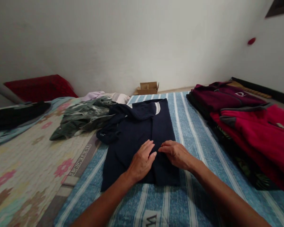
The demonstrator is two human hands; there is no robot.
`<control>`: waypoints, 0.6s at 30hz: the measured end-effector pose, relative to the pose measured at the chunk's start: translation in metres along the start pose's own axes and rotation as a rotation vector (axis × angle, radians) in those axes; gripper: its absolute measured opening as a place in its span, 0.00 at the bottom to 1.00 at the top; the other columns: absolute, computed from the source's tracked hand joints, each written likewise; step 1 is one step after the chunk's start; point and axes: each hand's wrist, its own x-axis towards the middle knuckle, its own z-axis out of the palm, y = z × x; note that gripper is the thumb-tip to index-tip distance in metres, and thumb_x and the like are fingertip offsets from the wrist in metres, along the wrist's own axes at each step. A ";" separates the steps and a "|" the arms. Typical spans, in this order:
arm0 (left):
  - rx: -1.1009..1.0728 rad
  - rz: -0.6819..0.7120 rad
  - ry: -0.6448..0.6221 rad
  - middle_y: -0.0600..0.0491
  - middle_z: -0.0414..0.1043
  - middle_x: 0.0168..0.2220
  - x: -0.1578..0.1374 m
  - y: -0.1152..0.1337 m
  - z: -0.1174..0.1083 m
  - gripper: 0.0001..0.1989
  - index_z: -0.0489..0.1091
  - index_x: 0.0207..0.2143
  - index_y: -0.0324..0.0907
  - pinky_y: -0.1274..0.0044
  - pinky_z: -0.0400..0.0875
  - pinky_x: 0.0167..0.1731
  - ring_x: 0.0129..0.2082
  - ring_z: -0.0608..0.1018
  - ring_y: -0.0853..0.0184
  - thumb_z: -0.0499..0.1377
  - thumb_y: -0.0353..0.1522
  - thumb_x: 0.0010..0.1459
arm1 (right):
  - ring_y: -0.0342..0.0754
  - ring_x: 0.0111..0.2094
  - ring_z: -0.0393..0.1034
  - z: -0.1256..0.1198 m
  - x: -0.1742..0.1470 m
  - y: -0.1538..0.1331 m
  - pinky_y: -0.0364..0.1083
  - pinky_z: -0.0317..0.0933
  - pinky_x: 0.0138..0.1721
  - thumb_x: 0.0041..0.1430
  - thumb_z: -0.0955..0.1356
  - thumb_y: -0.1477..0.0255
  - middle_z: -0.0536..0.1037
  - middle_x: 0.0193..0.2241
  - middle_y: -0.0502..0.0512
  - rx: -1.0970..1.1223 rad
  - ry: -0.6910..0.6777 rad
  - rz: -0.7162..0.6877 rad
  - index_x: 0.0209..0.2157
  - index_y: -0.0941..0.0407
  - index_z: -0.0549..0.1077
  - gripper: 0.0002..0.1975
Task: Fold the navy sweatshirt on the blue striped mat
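Note:
A navy blue long-sleeved top [132, 135] lies partly folded on a blue striped bedcover, its right side turned inward and one sleeve bunched at the left. White trim shows near its collar end. My left hand [142, 160] rests on the middle of the top with its fingers stretched out. Close beside it, my right hand [176, 153] is over the folded right part, fingers bent slightly and pointing left. Its thumb is mostly hidden. Neither hand visibly grips the cloth.
Crumpled grey-green clothing [85, 115] lies to the left on a floral cover [40, 145]. Folded maroon [227, 96] and bright pink-red [267, 129] garments are stacked at the right. A cardboard box [148, 88] stands by the wall, and dark clothing [16, 115] lies far left.

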 end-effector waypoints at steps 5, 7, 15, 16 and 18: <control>0.041 -0.086 0.087 0.46 0.67 0.53 -0.044 0.004 0.007 0.17 0.65 0.51 0.39 0.65 0.66 0.53 0.56 0.67 0.62 0.49 0.33 0.60 | 0.50 0.46 0.62 0.012 0.010 -0.021 0.48 0.56 0.46 0.54 0.61 0.82 0.69 0.44 0.57 -0.121 -0.146 -0.052 0.45 0.50 0.73 0.21; 0.067 -0.090 0.098 0.45 0.67 0.53 -0.053 0.002 0.011 0.18 0.65 0.51 0.39 0.65 0.67 0.53 0.56 0.66 0.61 0.49 0.32 0.60 | 0.52 0.49 0.60 0.015 0.014 -0.028 0.51 0.55 0.47 0.53 0.61 0.82 0.67 0.45 0.58 -0.163 -0.188 -0.047 0.46 0.49 0.73 0.21; 0.169 -0.061 0.069 0.43 0.66 0.54 -0.061 0.004 0.017 0.18 0.65 0.50 0.37 0.65 0.65 0.54 0.58 0.64 0.60 0.49 0.28 0.56 | 0.56 0.52 0.57 0.020 0.025 -0.041 0.55 0.56 0.48 0.52 0.62 0.77 0.65 0.48 0.61 -0.239 -0.232 0.000 0.47 0.50 0.72 0.20; 0.171 -0.063 0.069 0.43 0.66 0.54 -0.062 0.004 0.017 0.19 0.65 0.50 0.37 0.65 0.65 0.54 0.58 0.64 0.60 0.49 0.28 0.56 | 0.57 0.52 0.57 0.021 0.024 -0.041 0.56 0.56 0.49 0.53 0.62 0.76 0.65 0.49 0.62 -0.241 -0.233 0.006 0.46 0.51 0.72 0.20; 0.174 -0.068 0.059 0.43 0.65 0.55 -0.062 0.003 0.018 0.19 0.64 0.50 0.37 0.64 0.64 0.54 0.58 0.63 0.60 0.50 0.28 0.55 | 0.57 0.53 0.57 0.022 0.023 -0.041 0.57 0.55 0.49 0.53 0.61 0.75 0.64 0.50 0.62 -0.241 -0.232 0.025 0.46 0.51 0.73 0.18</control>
